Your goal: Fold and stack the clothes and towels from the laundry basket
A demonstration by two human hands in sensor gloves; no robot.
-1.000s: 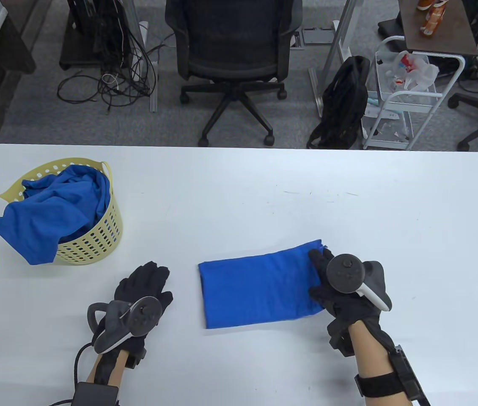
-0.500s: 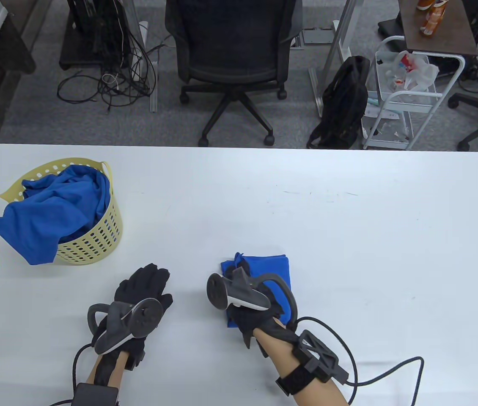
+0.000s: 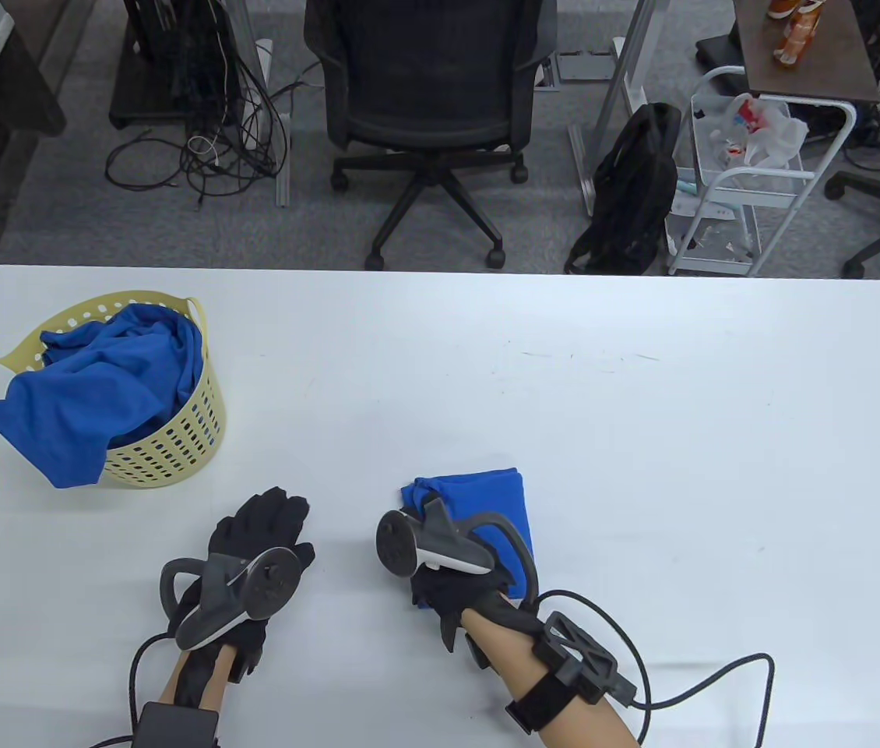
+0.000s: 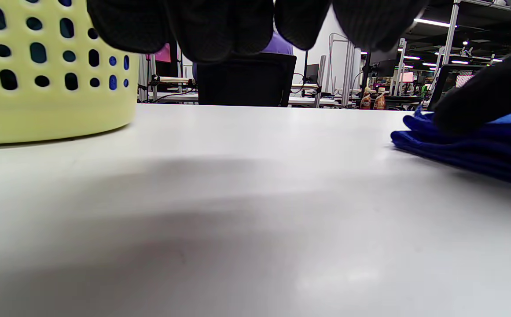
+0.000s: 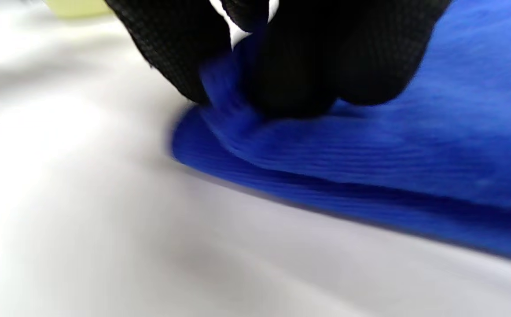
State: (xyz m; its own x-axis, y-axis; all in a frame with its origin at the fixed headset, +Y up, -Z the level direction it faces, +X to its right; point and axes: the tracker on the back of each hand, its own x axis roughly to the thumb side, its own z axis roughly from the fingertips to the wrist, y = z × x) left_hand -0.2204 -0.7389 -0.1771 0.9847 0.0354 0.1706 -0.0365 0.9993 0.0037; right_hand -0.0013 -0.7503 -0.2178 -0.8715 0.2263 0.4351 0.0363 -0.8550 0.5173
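A yellow perforated basket (image 3: 167, 448) at the table's (image 3: 642, 436) left holds crumpled blue cloth (image 3: 89, 389) spilling over its rim. The left hand (image 3: 257, 545) rests flat, fingers relaxed, holding nothing. Right of it, the right hand (image 3: 459, 573) pinches a corner of the folded blue cloth (image 3: 498, 495), a compact layered rectangle.

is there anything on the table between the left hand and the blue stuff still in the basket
Nothing visible. Only bare table lies between the left hand and the yellow basket with its blue cloth.
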